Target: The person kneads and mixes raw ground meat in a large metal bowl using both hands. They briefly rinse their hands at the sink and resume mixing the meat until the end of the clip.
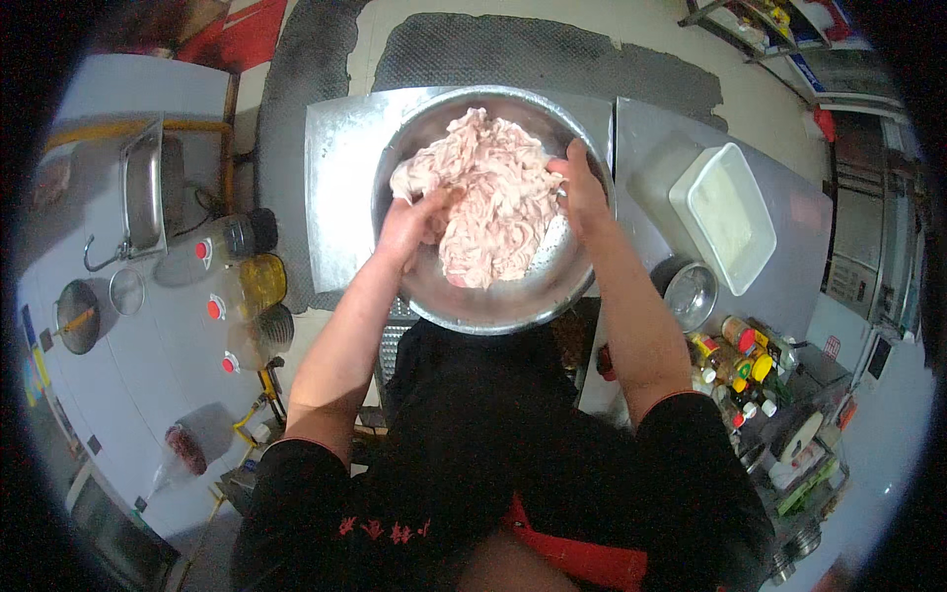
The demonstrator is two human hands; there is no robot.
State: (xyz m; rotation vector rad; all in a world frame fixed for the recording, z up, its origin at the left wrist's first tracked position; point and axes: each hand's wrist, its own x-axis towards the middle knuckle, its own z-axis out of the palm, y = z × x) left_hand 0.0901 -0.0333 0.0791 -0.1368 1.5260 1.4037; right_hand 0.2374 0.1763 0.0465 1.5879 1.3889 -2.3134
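Note:
A heap of pale pink raw meat (496,200), in soft ribbon-like folds, fills much of a large round metal basin (488,314). Perforations (551,255) show in the basin's floor, right of the heap. My left hand (414,226) grips the heap's left edge, thumb on top and the other fingers mostly hidden beneath. At the right edge, my right hand (584,189) holds the meat from the side, part of its fingers out of sight. The basin rests on a metal worktop (340,200) before me.
Right of the basin are a white rectangular tub (681,192) and a small metal bowl (692,296). Several seasoning bottles (740,355) crowd the lower right. On the left are several capped plastic jugs (251,285), a hanging strainer (78,318) and a dark floor mat (518,52) lies beyond.

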